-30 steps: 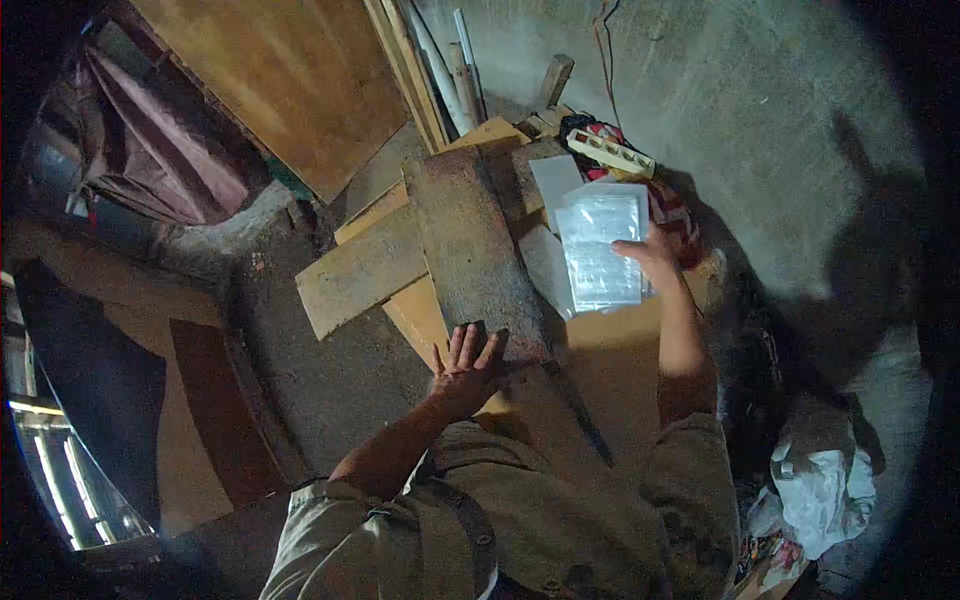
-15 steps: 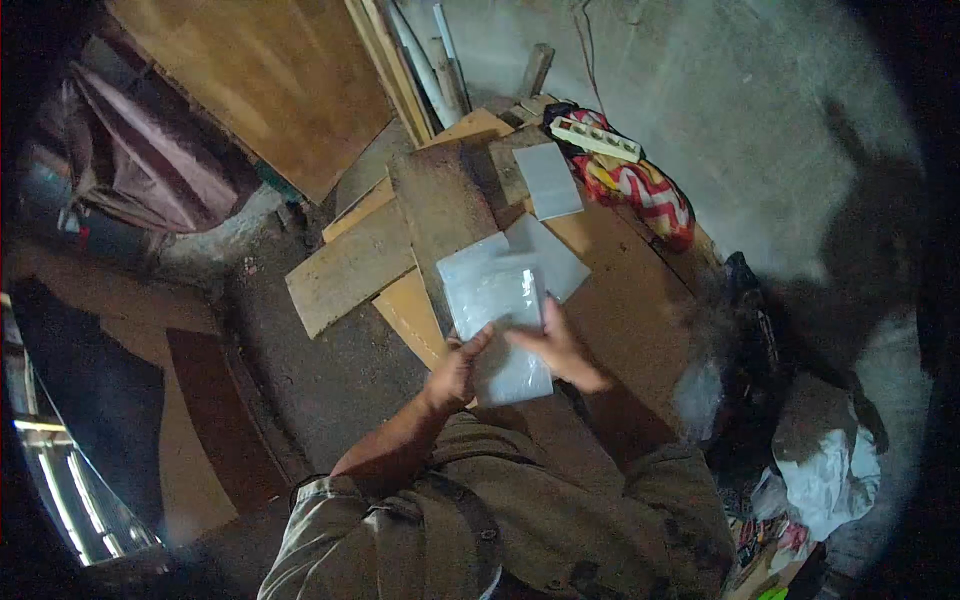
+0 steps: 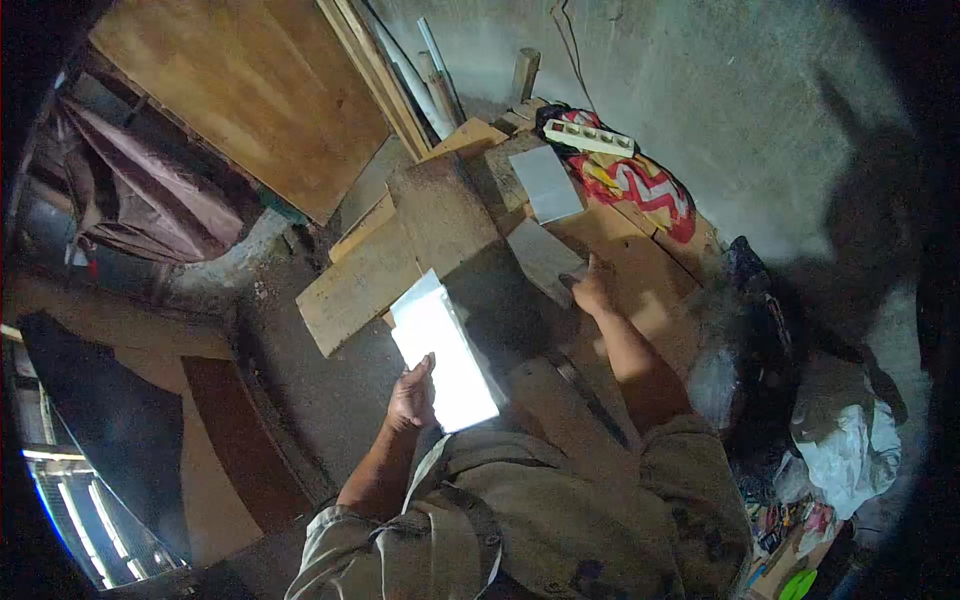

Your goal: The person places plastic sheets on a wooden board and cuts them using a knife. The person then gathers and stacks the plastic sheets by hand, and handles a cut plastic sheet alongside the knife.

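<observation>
The left hand (image 3: 410, 400) has its fingers clamped on a bright plastic stack (image 3: 445, 355), near centre. Farther right, the right hand (image 3: 592, 288) is at a grey sheet (image 3: 538, 252); whether its fingers grip, I cannot tell.

The glare-whitened stack (image 3: 450, 360) hides most fingers of the left hand (image 3: 408, 400).

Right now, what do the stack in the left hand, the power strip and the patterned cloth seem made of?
Stack in the left hand: probably smooth, glossy plastic; it throws a hard glare, which hides detail. Power strip: likely hard moulded plastic, pale, with a straight-edged body. Patterned cloth: seemingly soft, matt fabric, bunched and rounded; its fibre can't be told.
</observation>
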{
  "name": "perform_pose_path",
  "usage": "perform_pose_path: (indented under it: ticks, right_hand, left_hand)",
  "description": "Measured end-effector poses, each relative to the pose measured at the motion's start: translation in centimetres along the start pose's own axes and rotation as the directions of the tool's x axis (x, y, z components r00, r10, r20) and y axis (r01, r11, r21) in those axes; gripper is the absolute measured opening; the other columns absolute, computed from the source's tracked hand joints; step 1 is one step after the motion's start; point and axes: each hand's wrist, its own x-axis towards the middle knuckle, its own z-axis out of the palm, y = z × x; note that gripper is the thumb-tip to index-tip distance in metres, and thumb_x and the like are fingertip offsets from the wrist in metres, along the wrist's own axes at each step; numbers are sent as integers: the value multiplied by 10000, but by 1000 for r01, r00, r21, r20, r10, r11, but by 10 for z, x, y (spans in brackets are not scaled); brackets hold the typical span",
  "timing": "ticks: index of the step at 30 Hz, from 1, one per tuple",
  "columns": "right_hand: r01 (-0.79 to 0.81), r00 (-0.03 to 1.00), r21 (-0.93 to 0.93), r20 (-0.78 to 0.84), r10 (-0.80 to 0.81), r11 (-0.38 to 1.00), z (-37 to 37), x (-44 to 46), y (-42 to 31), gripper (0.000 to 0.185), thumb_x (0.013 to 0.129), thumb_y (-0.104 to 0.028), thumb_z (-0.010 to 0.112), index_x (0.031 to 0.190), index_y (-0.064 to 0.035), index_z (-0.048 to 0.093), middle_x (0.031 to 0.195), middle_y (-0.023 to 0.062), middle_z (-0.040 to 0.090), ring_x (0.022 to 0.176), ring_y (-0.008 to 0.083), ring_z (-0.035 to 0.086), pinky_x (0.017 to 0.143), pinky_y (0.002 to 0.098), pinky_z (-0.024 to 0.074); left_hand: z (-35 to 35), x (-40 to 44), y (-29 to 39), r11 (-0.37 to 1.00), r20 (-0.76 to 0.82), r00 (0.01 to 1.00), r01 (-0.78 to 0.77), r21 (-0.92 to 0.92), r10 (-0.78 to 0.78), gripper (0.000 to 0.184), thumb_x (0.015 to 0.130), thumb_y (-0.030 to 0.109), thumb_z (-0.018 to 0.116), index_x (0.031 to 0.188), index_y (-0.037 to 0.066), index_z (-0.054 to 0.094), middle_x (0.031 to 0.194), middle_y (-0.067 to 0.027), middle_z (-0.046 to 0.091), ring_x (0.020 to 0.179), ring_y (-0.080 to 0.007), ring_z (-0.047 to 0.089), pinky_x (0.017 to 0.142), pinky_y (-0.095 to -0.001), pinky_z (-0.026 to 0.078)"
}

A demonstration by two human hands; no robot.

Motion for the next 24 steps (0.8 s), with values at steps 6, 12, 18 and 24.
perform_pose_path:
  ticks: [6,12,18,24]
  right_hand:
    - [-146,980,-56,130,152,988,-28,-17,-42,708,789,-173,588,1399,-18,264,1415,239,318,1307,373,329,1057,436,308]
    - [-134,989,7,62,133,991,3,2,-12,529,791,-81,530,1291,6,379,1332,262,401,1220,394,418,1009,468,342]
    - [-181,974,-137,113,196,974,-9,12,-16,483,826,-95,522,1272,44,400,1299,277,429,1180,408,452,984,471,369]
    - [-99,985,-336,103,141,937,16,39,20,517,850,-191,499,1300,41,395,1344,262,400,1223,408,417,1030,498,316]
  left_hand:
    - [27,-6,29,919,-345,858,312,-240,-381,269,832,170,657,1066,39,628,1102,-48,626,993,-153,567,867,-295,438]
    - [48,-1,44,860,-438,742,408,-305,-507,269,844,165,647,1077,33,620,1129,-51,616,1015,-143,560,828,-266,454]
    - [41,-11,27,907,-390,822,341,-246,-415,323,828,185,667,1104,41,580,1068,-32,598,1038,-143,515,878,-278,407]
    - [61,-3,32,820,-376,737,434,-375,-562,257,853,137,630,1092,62,574,1027,-21,602,1000,-142,539,898,-299,421]
